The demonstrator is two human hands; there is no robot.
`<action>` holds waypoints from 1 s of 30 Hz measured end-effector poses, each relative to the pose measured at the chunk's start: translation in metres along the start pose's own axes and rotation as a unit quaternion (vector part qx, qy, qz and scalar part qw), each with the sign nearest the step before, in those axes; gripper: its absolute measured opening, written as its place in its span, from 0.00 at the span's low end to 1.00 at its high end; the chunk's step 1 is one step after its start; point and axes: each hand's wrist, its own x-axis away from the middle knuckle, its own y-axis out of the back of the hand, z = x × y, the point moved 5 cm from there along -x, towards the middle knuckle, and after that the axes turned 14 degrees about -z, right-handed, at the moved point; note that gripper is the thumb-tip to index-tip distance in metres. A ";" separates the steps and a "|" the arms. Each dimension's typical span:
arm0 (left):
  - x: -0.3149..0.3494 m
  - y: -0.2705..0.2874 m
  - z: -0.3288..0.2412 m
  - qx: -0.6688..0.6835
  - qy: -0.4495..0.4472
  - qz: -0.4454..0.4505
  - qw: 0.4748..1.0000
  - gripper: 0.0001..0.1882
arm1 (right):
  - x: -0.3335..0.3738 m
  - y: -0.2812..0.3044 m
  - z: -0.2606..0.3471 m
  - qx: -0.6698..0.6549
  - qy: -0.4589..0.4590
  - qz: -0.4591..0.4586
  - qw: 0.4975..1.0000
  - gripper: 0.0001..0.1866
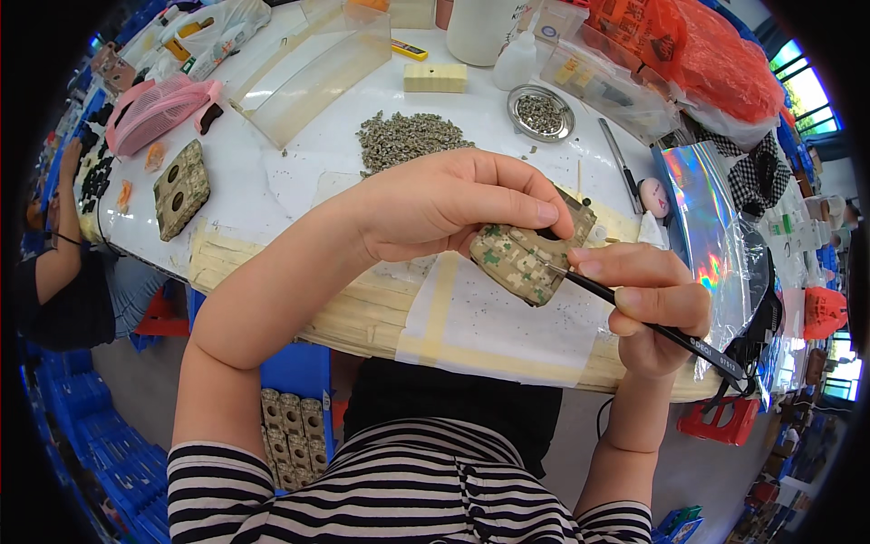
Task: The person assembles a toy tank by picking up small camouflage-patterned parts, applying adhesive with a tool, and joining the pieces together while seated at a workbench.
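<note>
My left hand (458, 199) holds a camouflage-patterned housing (515, 261) tilted above the table's near edge, its fingers over the top and far side. A dark round opening shows in the housing beside my fingertips. Pinched between the thumb and fingers of my right hand (651, 295) is a pair of black tweezers (681, 337). Their tips touch or nearly touch the housing's near face; anything between them is too small to tell. Beyond my left wrist lies a heap of small metallic pieces (408, 138). A second camouflage housing (197, 186) with two round holes rests at the left.
White paper (494, 331) taped to the table lies beneath my hands. Farther back are a round metal dish (569, 120) of small pieces, a pale yellow block (435, 79) and clear plastic trays (317, 86). Shiny film (693, 195) lies at the right; another person's arm (62, 231) is far left.
</note>
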 end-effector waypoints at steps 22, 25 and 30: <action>0.001 0.000 0.001 -0.001 0.009 -0.002 1.000 0.09 | 0.000 -0.001 0.001 0.015 0.011 0.002 1.000 0.12; 0.000 0.000 0.001 -0.002 0.011 -0.002 1.000 0.09 | 0.000 -0.001 0.001 0.013 0.011 0.001 1.000 0.12; 0.000 0.000 0.001 -0.004 0.006 -0.002 1.000 0.09 | 0.003 0.001 -0.002 -0.030 -0.041 -0.017 0.999 0.11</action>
